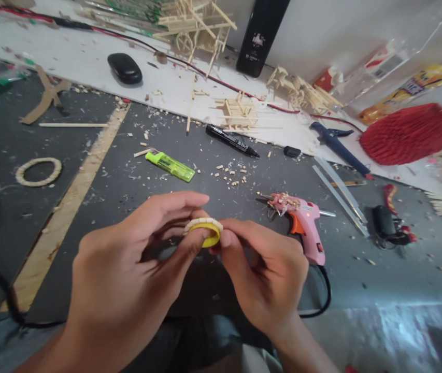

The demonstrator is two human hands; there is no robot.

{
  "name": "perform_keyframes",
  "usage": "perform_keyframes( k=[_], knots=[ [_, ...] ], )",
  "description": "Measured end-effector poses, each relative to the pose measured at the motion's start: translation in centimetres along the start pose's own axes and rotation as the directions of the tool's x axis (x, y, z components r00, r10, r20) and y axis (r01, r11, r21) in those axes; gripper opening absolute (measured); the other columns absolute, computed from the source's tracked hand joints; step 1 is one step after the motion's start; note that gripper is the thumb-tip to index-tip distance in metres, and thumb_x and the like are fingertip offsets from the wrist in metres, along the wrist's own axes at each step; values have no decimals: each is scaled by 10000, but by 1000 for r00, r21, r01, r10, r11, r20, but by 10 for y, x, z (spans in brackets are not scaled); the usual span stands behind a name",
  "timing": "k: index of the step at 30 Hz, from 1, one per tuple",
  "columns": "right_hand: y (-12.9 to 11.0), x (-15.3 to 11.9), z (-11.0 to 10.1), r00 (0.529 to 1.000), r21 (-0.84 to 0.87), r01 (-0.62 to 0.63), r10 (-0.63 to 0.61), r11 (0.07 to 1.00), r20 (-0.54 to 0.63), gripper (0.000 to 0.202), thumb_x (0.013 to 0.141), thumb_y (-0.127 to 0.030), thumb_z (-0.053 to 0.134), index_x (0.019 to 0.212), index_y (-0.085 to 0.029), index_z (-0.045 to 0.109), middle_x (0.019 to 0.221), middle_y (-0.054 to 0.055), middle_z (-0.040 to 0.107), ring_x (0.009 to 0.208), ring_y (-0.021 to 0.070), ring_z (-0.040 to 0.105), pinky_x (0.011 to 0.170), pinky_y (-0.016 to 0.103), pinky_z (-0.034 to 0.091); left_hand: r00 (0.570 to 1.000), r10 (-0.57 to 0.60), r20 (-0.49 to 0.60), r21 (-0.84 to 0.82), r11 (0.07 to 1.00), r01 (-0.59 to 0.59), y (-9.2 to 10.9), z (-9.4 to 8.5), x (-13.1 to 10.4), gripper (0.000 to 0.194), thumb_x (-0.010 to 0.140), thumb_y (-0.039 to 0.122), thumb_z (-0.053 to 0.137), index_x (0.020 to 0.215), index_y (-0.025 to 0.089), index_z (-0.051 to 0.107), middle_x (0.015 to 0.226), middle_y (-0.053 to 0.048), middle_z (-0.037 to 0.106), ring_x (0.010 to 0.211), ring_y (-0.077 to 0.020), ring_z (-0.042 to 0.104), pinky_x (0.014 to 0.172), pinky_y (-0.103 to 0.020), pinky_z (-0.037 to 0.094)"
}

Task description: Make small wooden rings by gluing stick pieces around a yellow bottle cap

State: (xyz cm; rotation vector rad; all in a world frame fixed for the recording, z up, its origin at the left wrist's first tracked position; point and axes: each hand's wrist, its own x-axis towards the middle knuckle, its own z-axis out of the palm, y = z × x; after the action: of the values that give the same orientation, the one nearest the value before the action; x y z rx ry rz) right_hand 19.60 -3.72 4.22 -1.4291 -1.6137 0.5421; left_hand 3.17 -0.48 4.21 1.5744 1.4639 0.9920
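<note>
Both hands — left hand [127, 269], right hand [267, 274] — pinch a round yellow cap [206, 233] rimmed with pale wooden bits.

A yellow cap [210, 239] ringed with pale wood pieces is noted between the fingers. The glue gun [306, 221] is recorded as pink with an orange trigger. The lighter [170, 165] is seen as translucent lime green. A black marker [231, 141], a black oval case [125, 68] and a dark blue tool [337, 144] are observed. The folded paper fan [409, 133] is logged as red. The mat [135, 191] is noted as dark grey, flecked with pale shavings.
</note>
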Motion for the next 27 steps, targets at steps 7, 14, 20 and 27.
perform_keyframes(
  k=[7, 14, 20, 27],
  knots=[
    [0, -2, 4, 999, 5, -28, 28, 1000, -16, 153, 1001, -170, 676, 956, -227, 810, 735, -69, 745, 495, 60, 485, 568, 187, 485, 1000, -16, -5, -37, 999, 16, 4, -1, 1, 225, 926, 386, 805, 1148, 412, 789, 971, 155, 875, 835, -90, 847, 817, -82, 630],
    [1, -2, 4, 999, 13, -41, 42, 999, -12, 161, 1007, -172, 675, 924, -223, 804, 708, -54, 746, 473, 68, 489, 594, 205, 522, 997, -71, 25, -99, 992, 74, 4, 0, -1, 223, 923, 445, 827, 1139, 407, 788, 967, 124, 869, 841, -117, 842, 839, -132, 655],
    [3, -4, 2, 997, 79, -80, 80, 994, 5, 160, 992, -143, 669, 961, -221, 806, 794, -22, 809, 640, 110, 710, 656, 213, 575, 997, -24, 80, -154, 987, 36, 0, 0, 2, 267, 902, 394, 853, 1158, 423, 782, 985, 124, 874, 824, -112, 846, 805, -102, 648],
    [10, -2, 7, 969, 452, -246, 214, 857, 123, 118, 966, -255, 780, 1081, -239, 802, 886, 15, 820, 765, 166, 763, 706, 254, 629, 972, -182, 149, -405, 885, 228, 9, -3, 10, 284, 766, 260, 960, 991, 333, 803, 898, 92, 861, 772, -126, 837, 704, -84, 646]
  ],
)
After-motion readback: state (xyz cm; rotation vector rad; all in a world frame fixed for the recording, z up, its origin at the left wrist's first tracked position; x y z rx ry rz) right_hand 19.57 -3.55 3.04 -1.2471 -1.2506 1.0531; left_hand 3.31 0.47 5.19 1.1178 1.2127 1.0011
